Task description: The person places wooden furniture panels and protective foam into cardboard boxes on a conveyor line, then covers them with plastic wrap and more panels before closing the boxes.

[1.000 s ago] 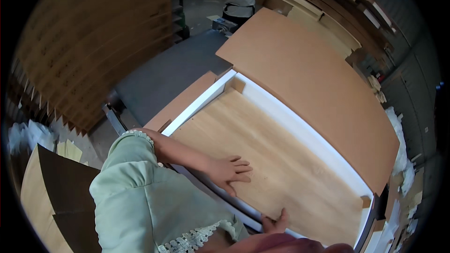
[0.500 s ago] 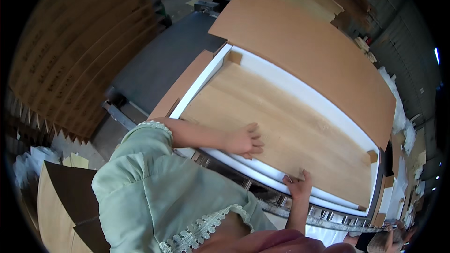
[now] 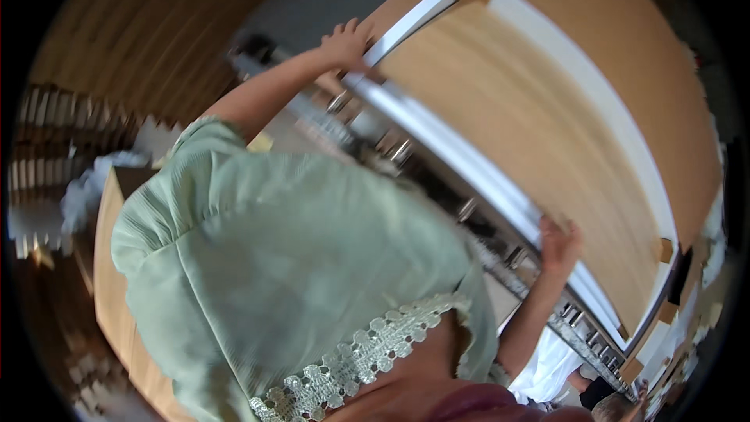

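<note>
A long carton holds a wood-grain panel (image 3: 531, 125) framed by white foam strips (image 3: 469, 156). My left hand (image 3: 346, 47) is at the carton's near left corner, touching the cardboard beside the end foam strip. Its fingers look stretched out and apart, though slightly blurred. At the near long side, my right hand (image 3: 559, 246) rests over the foam edge next to the panel. Thumb and fingers are apart there, with the fingertips smeared by motion. The large brown carton flap (image 3: 664, 55) stands folded out along the far side.
A roller conveyor (image 3: 469, 211) runs under the carton's near side. Stacked flat cardboard (image 3: 148, 47) fills the upper left, with a dark table (image 3: 312, 8) beside it. A light wooden board (image 3: 117, 289) and crumpled clear plastic (image 3: 101, 187) lie to my left. Another person (image 3: 613, 406) shows at lower right.
My left hand has left the panel's surface and moved to the carton's near left corner. My right hand stays at the near foam edge. The view has turned, and the carton appears more steeply slanted.
</note>
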